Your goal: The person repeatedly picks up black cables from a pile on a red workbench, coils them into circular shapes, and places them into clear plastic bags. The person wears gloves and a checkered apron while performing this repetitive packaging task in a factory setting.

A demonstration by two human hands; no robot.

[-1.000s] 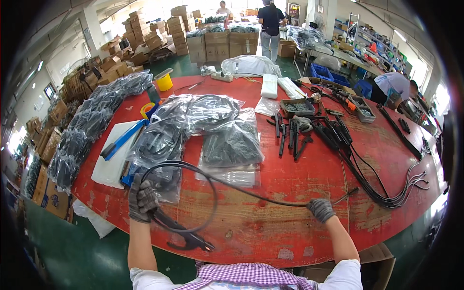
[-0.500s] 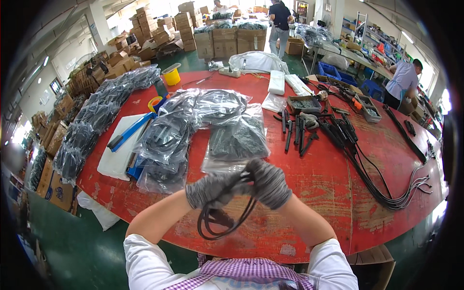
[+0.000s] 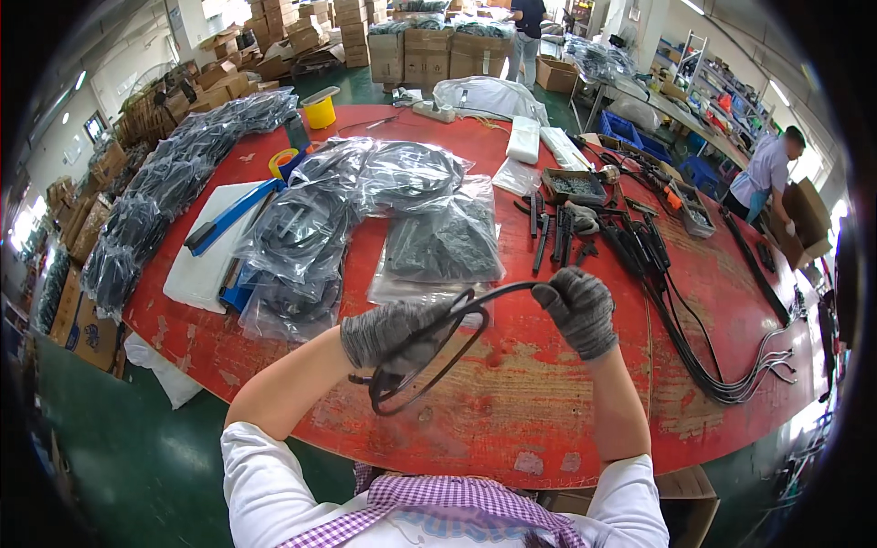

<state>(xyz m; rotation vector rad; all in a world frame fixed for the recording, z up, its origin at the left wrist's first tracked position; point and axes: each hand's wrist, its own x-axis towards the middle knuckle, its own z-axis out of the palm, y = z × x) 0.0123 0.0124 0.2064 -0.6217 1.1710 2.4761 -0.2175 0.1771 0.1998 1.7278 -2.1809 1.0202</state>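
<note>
A black cable [image 3: 501, 292], looped into a loose coil, is held between my gloved hands above the near part of the red table [image 3: 512, 429]. My left hand [image 3: 393, 336] is closed round the bundled loops, which hang below it. Off to the right, my right hand [image 3: 581, 312] grips a stretch of the same cable, drawn out from the coil. Just beyond my hands lie a clear bag of dark pieces [image 3: 443, 247] and bagged coiled cables [image 3: 301, 233]. Both hands wear grey knit gloves.
Left of the bags is a blue-handled tool [image 3: 233, 219] on a white slab. Black tools [image 3: 548, 233], a tray of screws [image 3: 575, 185] and a bunch of black cables [image 3: 694, 352] lie to the right. A co-worker [image 3: 769, 169] bends over a carton [image 3: 804, 224] at far right.
My right hand has moved right, away from my left, pulling out a length of cable. The coil now hangs more tilted from my left hand. The co-worker now reaches into a carton.
</note>
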